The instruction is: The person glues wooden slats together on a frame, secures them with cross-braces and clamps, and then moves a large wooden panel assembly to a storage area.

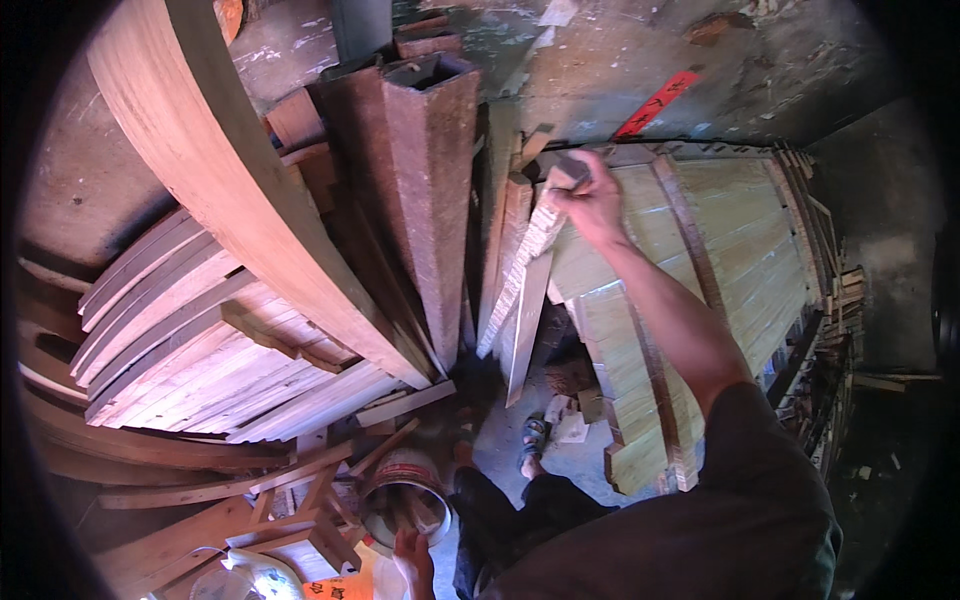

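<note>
My right arm reaches far forward, and my right hand point(597, 208) is closed around the top end of a long, rough wooden post point(532, 240). The post leans with its lower end toward the floor. Beside it a narrower board point(530, 325) slants down the same way. Low in the view, my left hand point(412, 556) hangs by the near rim of a round bucket point(378, 528) that has pieces of wood point(425, 515) inside. Its fingers look partly curled but are dark and small, so whether they hold anything is unclear.
A broad curved timber point(225, 165) and a slatted wooden panel point(240, 370) fill the left. Hollow wooden columns point(432, 190) stand against the wall. A large plank panel point(745, 240) with dark battens leans at right. Wood scraps point(572, 415) lie near my feet.
</note>
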`<state>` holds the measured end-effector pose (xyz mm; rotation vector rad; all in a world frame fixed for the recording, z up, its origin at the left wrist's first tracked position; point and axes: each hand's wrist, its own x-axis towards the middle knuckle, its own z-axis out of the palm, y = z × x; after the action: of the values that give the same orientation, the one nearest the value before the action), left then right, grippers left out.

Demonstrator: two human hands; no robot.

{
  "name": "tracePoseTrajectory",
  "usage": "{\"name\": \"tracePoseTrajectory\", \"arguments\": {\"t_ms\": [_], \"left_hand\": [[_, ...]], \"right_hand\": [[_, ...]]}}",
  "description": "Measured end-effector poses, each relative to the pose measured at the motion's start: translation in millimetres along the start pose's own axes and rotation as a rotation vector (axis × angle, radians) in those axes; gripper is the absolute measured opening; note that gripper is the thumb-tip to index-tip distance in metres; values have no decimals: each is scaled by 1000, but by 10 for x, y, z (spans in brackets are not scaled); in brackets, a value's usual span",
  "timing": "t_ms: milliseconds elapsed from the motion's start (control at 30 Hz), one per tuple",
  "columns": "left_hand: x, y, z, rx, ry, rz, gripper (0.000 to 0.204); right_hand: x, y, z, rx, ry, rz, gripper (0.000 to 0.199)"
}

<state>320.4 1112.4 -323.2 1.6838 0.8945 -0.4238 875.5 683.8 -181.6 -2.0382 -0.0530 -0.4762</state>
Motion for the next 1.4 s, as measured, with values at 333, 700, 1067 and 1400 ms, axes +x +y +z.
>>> {"name": "tracePoseTrajectory", "arguments": {"t_ms": [333, 700, 1067, 1400], "left_hand": [[-330, 3271, 2718, -743, -1142, 98, 71], [-2483, 3207, 4405, -1078, -1112, -403, 31], [-3850, 1570, 5333, -659, -1257, -371, 44], [-4401, 1655, 5829, -672, -1138, -133, 71]], "right_hand": [[-1199, -3079, -3472, -553, 229, -450, 64], [-7353, -2704, -6945, -581, 450, 283, 75], [-7983, -2835, -5888, -603, -88, 1077, 79], [-7768, -2007, -6181, -61, 379, 1220, 62]]}}
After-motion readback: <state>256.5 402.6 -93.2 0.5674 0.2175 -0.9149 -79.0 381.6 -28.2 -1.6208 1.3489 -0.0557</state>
